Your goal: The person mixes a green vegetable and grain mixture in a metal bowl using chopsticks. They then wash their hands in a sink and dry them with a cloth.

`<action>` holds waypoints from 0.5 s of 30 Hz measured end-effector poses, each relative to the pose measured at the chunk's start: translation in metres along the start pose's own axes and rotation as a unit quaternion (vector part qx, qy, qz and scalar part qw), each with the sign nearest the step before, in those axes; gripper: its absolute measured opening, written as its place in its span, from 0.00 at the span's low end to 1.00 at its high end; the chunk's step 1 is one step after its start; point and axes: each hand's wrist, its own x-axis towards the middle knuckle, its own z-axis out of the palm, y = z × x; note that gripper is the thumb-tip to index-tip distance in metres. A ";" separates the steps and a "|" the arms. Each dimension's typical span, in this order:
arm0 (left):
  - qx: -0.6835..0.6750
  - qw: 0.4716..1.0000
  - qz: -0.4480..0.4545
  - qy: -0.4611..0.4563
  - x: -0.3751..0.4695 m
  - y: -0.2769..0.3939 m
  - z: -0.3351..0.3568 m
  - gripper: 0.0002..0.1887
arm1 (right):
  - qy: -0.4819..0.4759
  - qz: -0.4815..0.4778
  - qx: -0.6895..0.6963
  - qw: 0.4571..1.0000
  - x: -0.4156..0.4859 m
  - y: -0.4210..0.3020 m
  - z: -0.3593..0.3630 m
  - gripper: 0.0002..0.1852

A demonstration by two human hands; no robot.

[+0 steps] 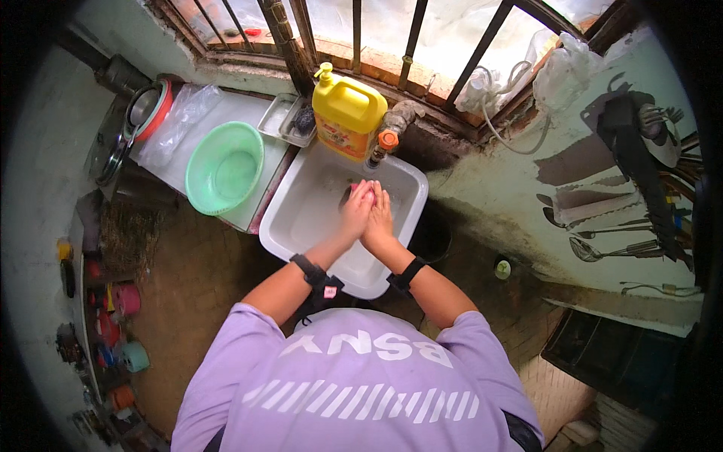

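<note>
Over the white sink basin (pixel 299 217), my left hand (pixel 356 213) and my right hand (pixel 379 217) are pressed palm to palm with fingers pointing away from me. A small pinkish-red thing (pixel 371 198) shows between them; the fingers hide most of it, and I cannot tell what it is. Just beyond my fingertips is a tap with an orange handle (pixel 388 139), at the far rim of the basin. A dark drain area partly shows beside my left fingers. Black bands circle both wrists.
A yellow pump jug (pixel 349 116) stands behind the basin, beside the tap. Left of it are a metal tray (pixel 277 116) with a dark scrubber (pixel 303 120) and a green plastic colander (pixel 226 168) on a white counter. Kitchen utensils (pixel 615 231) hang on the right wall. Window bars rise ahead.
</note>
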 end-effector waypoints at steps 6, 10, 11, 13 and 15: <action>-0.232 0.957 -0.171 -0.040 0.023 0.006 -0.038 0.20 | -0.037 -0.076 0.177 0.981 -0.013 0.008 -0.029 0.31; -0.446 0.877 -0.154 -0.090 0.010 0.020 -0.037 0.24 | 0.130 0.098 0.453 0.877 -0.013 0.023 -0.032 0.39; -0.435 0.877 -0.182 -0.095 0.006 0.023 -0.032 0.24 | 0.063 0.134 0.543 0.827 -0.012 0.026 -0.028 0.39; -0.417 0.876 -0.201 -0.136 0.001 0.028 -0.027 0.23 | -0.053 0.188 0.698 0.689 -0.008 0.030 -0.017 0.38; -0.229 0.955 -0.161 -0.097 -0.003 0.033 -0.026 0.24 | -0.032 0.191 0.701 0.687 -0.003 0.031 -0.004 0.28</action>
